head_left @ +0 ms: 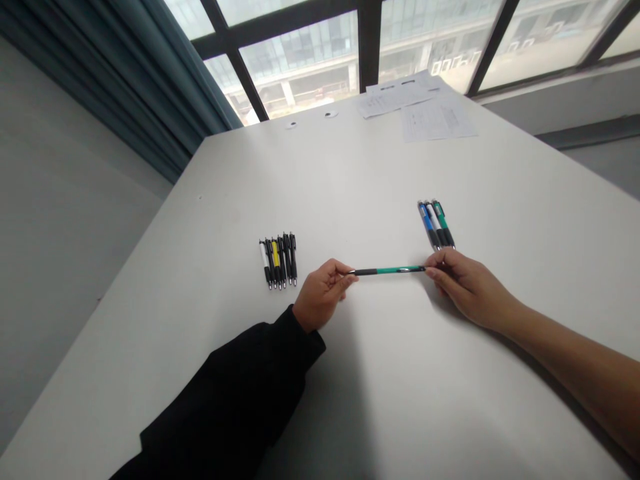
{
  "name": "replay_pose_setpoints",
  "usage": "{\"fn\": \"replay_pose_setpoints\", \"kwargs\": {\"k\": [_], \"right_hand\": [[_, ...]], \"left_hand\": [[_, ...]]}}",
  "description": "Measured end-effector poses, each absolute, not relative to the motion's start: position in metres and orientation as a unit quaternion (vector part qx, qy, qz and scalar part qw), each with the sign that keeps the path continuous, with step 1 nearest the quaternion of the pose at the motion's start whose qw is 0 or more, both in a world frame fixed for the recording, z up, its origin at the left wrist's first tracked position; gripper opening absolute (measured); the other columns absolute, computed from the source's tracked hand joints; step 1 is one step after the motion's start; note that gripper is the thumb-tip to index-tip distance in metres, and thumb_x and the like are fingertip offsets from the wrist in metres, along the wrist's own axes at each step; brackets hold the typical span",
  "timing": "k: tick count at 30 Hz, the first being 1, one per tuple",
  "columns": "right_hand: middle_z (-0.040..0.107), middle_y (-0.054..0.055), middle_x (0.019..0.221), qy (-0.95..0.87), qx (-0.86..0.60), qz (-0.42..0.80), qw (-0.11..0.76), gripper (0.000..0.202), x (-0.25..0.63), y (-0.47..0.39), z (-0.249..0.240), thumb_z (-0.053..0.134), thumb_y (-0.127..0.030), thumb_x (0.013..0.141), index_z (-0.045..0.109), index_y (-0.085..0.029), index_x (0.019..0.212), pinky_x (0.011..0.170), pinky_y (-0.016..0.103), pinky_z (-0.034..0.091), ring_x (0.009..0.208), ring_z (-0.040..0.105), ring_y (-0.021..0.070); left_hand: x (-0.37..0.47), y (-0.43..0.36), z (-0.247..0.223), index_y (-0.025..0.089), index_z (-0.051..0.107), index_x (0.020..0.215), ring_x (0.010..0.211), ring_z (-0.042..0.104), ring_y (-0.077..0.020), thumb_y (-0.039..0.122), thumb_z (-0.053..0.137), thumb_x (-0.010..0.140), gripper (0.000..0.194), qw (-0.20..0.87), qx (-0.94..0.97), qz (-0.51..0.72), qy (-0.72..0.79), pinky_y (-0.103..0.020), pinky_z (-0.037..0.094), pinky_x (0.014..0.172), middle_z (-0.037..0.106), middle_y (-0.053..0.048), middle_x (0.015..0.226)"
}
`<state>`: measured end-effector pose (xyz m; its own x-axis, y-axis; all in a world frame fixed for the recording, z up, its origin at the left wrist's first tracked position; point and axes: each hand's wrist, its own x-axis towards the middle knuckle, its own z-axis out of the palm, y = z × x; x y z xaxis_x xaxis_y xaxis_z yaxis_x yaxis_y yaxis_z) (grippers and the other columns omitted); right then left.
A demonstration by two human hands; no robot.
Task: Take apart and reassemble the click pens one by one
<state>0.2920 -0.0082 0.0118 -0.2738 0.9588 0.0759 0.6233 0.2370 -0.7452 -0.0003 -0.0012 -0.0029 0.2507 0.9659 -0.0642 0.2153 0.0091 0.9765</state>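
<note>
Black sleeve [235, 387] is filling the near left, slanting up toward the ballpoint pen [386, 271], and a white table [385, 380] is spreading around and beneath that pen. On the pen's near right side, the bare right forearm [565, 347] is angling in. Paper sheets [440, 120] are lying well beyond the pen. Neither hand is nearer to it: the right hand [470, 287] is pinching its clip end between thumb and fingers, and the left hand [320, 297] is pinching its tip end the same way. A row of black, white and yellow pens [275, 253] is lying to the pen's left, while a blue, white and green trio [435, 219] is resting just beyond its right end; both sets are pointing roughly across its line. Between the hands, the pen's long axis is running side to side, almost level, and its slim body is showing a green barrel, dark grip and shiny clip.
</note>
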Motion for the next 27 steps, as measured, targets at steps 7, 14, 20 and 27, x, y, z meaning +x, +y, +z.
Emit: {"fn": "replay_pose_setpoints", "kwargs": {"k": [7, 14, 20, 27], "right_hand": [[0.058, -0.001, 0.062, -0.741, -0.537, 0.297, 0.274, 0.015, 0.291, -0.009, 0.015, 0.048, -0.034, 0.098, 0.055, -0.023, 0.091, 0.059, 0.031, 0.042, 0.057, 0.054, 0.0177], [0.056, -0.002, 0.062, -0.747, -0.515, 0.323, 0.269, 0.021, 0.289, -0.01, 0.017, 0.047, -0.037, 0.099, 0.056, -0.022, 0.087, 0.058, 0.028, 0.04, 0.056, 0.05, 0.0157], [0.053, -0.002, 0.062, -0.755, -0.477, 0.37, 0.258, 0.025, 0.275, -0.018, 0.022, 0.045, -0.038, 0.1, 0.057, -0.02, 0.087, 0.055, 0.026, 0.038, 0.056, 0.047, 0.0139], [0.054, -0.002, 0.067, -0.77, -0.343, 0.503, 0.189, 0.026, 0.264, -0.026, 0.025, 0.063, -0.042, 0.093, 0.06, -0.019, 0.082, 0.055, 0.025, 0.036, 0.059, 0.046, 0.0122]], "left_hand": [[0.0, -0.001, -0.001, 0.017, 0.061, 0.093, 0.054, 0.051, -0.0084, 0.04, 0.067, 0.089, 0.024, 0.513, 0.602, 0.363, 0.493, -0.021, 0.039, 0.052, 0.063, 0.001, 0.07], [0.003, 0.002, -0.001, 0.017, 0.056, 0.094, 0.051, 0.049, -0.0067, 0.048, 0.067, 0.088, 0.033, 0.548, 0.549, 0.43, 0.462, -0.021, 0.037, 0.047, 0.072, -0.004, 0.084], [0.019, -0.001, 0.003, 0.016, 0.063, 0.099, 0.057, 0.054, -0.01, 0.048, 0.073, 0.085, 0.036, 0.608, 0.506, 0.459, 0.405, -0.022, 0.041, 0.053, 0.068, -0.002, 0.073], [0.035, -0.012, 0.004, 0.014, 0.064, 0.096, 0.068, 0.058, -0.0122, 0.054, 0.068, 0.087, 0.041, 0.722, 0.472, 0.395, 0.315, -0.025, 0.045, 0.067, 0.068, -0.005, 0.081]]}}
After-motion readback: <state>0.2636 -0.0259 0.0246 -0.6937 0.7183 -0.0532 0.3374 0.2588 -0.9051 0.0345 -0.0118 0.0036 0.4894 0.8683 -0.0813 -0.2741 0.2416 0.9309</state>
